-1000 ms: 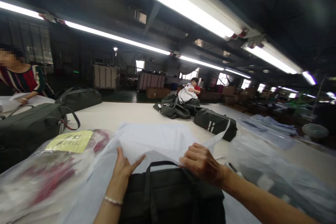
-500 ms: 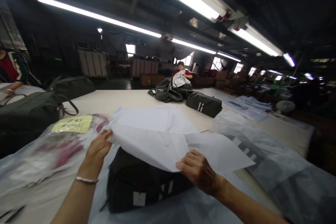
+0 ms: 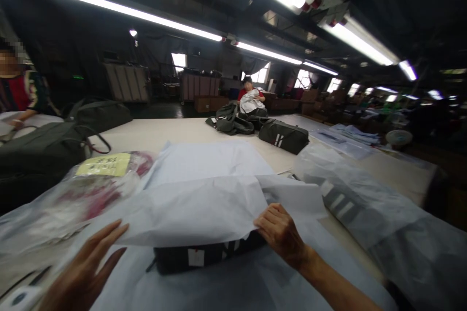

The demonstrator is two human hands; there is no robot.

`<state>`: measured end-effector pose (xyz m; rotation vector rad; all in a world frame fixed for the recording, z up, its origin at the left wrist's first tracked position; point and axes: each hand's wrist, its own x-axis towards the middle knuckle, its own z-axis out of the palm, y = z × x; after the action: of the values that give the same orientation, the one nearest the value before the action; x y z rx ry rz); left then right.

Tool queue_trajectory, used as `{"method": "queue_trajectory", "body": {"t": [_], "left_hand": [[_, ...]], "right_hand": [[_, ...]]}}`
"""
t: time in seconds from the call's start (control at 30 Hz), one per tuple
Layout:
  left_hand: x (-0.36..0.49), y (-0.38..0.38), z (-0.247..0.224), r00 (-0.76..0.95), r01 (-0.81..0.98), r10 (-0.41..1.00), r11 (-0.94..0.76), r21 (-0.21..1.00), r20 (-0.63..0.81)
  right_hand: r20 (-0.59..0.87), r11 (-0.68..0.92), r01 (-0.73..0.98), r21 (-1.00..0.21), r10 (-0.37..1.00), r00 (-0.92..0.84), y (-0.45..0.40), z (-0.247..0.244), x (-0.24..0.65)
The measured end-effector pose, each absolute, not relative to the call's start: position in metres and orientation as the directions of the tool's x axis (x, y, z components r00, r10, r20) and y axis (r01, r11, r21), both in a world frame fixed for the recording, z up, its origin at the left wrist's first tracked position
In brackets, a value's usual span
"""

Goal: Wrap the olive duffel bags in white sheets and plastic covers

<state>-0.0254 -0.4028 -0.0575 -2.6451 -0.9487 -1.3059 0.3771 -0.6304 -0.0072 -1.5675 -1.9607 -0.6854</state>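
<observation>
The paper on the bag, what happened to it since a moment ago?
The white paper came down over the black bag, so only its near edge shows. The left hand let go of it and now hangs open nearby. The right hand still pinches the paper's right edge. The other bags on the table stayed put.

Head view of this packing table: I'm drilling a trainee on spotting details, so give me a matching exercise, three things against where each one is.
Things:
1. white tissue paper
2. right hand
3. yellow label

Places:
a. on the clear plastic bag at left
b. draped over the black bag
c. at the tissue paper's right edge

Pairs: 1-b, 2-c, 3-a
</observation>
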Motion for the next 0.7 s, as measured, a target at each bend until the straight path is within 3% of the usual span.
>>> {"method": "queue_trajectory", "body": {"t": [0.17, 0.3, 0.4, 0.57, 0.7], "left_hand": [[-0.017, -0.421, -0.022, 0.432, 0.545, 0.526, -0.799, 0.253, 0.733], [-0.017, -0.414, 0.003, 0.539, 0.547, 0.619, -0.773, 0.321, 0.571], [-0.018, -0.408, 0.013, 0.584, 0.552, 0.658, -0.752, 0.361, 0.476], [-0.019, -0.389, 0.020, 0.614, 0.540, 0.658, -0.753, 0.377, 0.435], [-0.018, -0.359, 0.014, 0.539, 0.528, 0.672, -0.739, 0.418, 0.508]], "right_hand": [[0.581, 0.244, 0.970, 0.019, 0.786, -0.209, -0.632, 0.002, 0.396], [0.513, 0.331, 0.941, 0.069, 0.797, -0.318, -0.629, 0.004, 0.415], [0.516, 0.329, 0.944, 0.034, 0.803, -0.299, -0.627, -0.001, 0.422], [0.453, 0.120, 0.961, -0.251, 0.892, 0.007, -0.619, 0.007, 0.410], [0.126, -0.140, 0.819, -0.556, 0.960, 0.250, -0.606, 0.024, 0.401]]}}
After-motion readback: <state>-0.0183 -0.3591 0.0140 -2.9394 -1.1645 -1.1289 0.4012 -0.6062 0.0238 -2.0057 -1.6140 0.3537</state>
